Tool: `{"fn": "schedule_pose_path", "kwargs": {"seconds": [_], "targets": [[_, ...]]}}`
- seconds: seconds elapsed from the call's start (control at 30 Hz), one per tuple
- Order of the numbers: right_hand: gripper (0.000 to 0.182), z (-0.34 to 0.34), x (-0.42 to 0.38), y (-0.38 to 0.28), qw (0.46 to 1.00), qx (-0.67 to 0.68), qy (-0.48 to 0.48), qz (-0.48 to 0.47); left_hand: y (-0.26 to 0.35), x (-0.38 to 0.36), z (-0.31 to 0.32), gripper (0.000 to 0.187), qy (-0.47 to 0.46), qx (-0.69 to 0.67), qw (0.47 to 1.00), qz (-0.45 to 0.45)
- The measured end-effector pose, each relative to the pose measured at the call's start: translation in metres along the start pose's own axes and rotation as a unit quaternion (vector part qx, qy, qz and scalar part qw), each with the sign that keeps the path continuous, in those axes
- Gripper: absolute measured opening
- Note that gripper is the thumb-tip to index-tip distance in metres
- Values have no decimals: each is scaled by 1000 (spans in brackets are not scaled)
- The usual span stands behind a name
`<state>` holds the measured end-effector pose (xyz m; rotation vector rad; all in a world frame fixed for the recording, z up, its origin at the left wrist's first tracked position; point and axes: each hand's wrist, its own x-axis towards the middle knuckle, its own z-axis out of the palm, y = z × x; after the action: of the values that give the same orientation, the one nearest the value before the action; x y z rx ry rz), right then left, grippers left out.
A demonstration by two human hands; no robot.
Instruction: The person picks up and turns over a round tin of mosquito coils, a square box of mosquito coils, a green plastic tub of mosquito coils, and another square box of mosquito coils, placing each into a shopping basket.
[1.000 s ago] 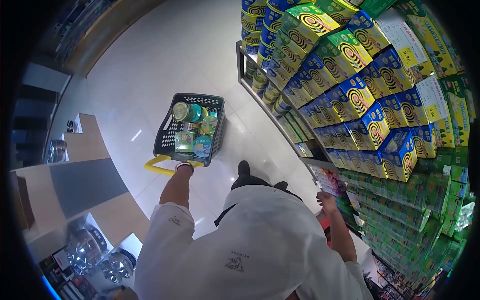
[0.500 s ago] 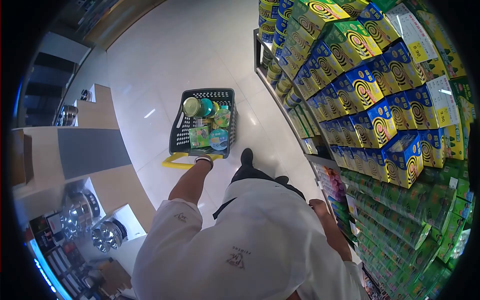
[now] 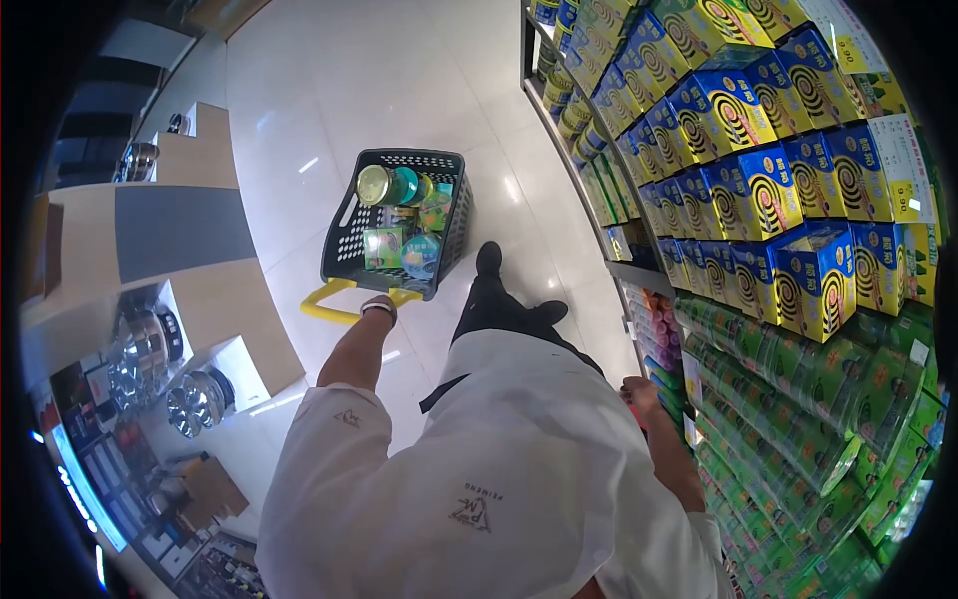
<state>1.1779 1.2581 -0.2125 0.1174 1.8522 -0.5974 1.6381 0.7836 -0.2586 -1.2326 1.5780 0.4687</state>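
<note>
While our bare left hand (image 3: 379,302) clamps the yellow handle (image 3: 322,312) of one black perforated plastic basket (image 3: 455,238) carrying at least four round or boxy containers (image 3: 377,187) over glossy tiles (image 3: 399,70), our right hand (image 3: 640,391) has a grip we cannot tell.

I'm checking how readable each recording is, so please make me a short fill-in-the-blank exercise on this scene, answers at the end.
1. The hand at the basket handle is the person's ____ hand.
2. The handle is coloured ____.
3. The person's shirt is coloured ____.
4. The stacked blue-and-yellow boxes are on the person's ____ side.

Missing words: left; yellow; white; right.
</note>
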Motion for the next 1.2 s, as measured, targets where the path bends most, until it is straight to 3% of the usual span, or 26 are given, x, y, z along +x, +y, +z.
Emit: {"fn": "schedule_pose_path", "kwargs": {"seconds": [0.17,0.23,0.27,0.33,0.37,0.4,0.47,0.5,0.53,0.6,0.63,0.7,0.73,0.8,0.83,0.87,0.9,0.93,0.97,1.03,1.1,1.13,1.2], "targets": [[28,4,-3,-9,1000,-14,14,-5,-11,-6,19,45,-6,-4,1000,11],[31,13,-3,-13,1000,-13,16,-1,-13,-36,-13,52,-119,39,989,72],[31,21,-4,-15,1000,-14,18,2,-15,-42,-20,52,-123,40,989,74],[33,39,-5,-18,1000,-7,0,6,-20,-52,-36,58,-44,26,995,85],[35,48,-9,-22,1000,-27,1,5,-21,-63,-55,54,-82,-46,993,69],[35,57,-15,-23,1000,-28,5,10,-27,-39,-44,54,-87,-45,993,73],[37,77,-22,-32,1000,-17,-8,1,-42,68,17,48,113,-126,974,152],[33,88,-31,-41,1000,-9,-1,-4,-49,154,66,42,173,-58,959,216],[33,96,-32,-45,1000,-11,2,-1,-44,142,47,42,170,-60,959,219],[32,111,-40,-49,999,-45,-4,-14,-31,125,20,36,101,-262,952,120],[30,117,-44,-54,998,-56,-3,-11,-30,143,25,32,93,-267,946,162],[29,131,-46,-65,997,-68,4,-19,-30,161,26,30,139,-205,936,249],[28,134,-50,-65,997,-76,14,-27,-19,176,26,29,153,-32,957,243],[30,136,-30,-37,993,-101,8,-55,-29,218,45,26,154,217,898,350],[35,142,-29,-38,984,-171,22,-53,-29,277,83,26,197,240,856,413],[39,145,-22,-28,974,-218,34,-54,-47,319,82,31,187,159,855,456],[40,149,-22,-34,981,-189,21,-37,-41,312,70,35,303,161,813,470],[35,152,-40,-68,972,-234,24,-17,-30,306,60,65,41,-181,903,388],[36,151,-39,-73,974,-224,32,1,-15,260,35,78,-13,-381,912,154],[38,163,-31,-72,977,-213,25,14,-9,263,30,80,39,-385,908,158],[37,166,-8,-63,966,-247,16,-70,-2,267,34,83,129,-252,945,163],[36,169,-5,-69,959,-265,9,-97,-1,264,31,83,125,-251,945,169],[36,174,13,-65,962,-255,14,-95,6,256,13,94,30,-268,939,215]]}}
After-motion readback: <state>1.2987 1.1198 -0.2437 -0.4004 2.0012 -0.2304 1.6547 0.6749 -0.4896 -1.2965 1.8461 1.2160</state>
